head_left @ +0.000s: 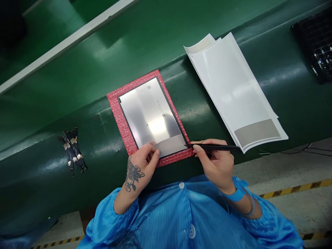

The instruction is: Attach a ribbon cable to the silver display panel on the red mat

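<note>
A display panel (140, 107) with a shiny silver back lies on a pink bubble-wrap sheet (118, 119). Across the panel's lower end is a matte grey strip (169, 145). The curled fingers and thumb of my left hand (144, 159) are closed at the strip's left end; the fingertips are partly hidden. Held in my right hand (216, 159) are black tweezers (220, 147), pointing left. Their tips touch or hover just over the strip's right end, near the panel's lower right corner; I cannot tell which.
Right of the panel lie stacked white sheets (230, 86), the top one with a grey rectangle (256, 133) at its near end. Several dark flex cables (72, 150) are bunched at left. A black tray (316, 45) stands at far right on the green mat (101, 138).
</note>
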`<state>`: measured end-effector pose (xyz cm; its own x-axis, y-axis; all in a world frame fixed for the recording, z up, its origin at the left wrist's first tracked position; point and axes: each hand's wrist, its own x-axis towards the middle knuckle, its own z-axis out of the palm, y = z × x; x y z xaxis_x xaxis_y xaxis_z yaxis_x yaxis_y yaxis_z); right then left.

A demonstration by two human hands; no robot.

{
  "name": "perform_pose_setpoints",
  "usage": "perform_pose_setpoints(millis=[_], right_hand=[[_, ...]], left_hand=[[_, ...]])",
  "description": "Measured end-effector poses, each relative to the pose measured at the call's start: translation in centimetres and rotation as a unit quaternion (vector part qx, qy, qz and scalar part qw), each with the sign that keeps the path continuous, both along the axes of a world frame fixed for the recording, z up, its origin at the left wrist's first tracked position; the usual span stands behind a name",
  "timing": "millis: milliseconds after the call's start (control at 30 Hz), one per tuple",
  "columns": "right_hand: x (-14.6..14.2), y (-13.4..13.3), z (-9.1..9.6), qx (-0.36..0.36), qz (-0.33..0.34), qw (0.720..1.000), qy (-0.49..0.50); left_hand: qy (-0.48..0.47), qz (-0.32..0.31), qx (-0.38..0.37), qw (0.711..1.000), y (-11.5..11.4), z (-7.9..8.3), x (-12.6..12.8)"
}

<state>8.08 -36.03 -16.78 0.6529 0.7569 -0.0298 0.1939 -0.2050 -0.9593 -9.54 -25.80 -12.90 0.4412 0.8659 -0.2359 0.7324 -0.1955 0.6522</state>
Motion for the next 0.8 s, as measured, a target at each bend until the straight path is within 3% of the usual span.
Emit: perform_pose_setpoints(millis=[800], right_hand=[[-0.10, -0.23, -0.47, 0.001, -0.004, 1.000, 0.007]], left_hand=[[0.039, -0.059, 0.133, 0.989, -0.67, -0.44, 0.15]])
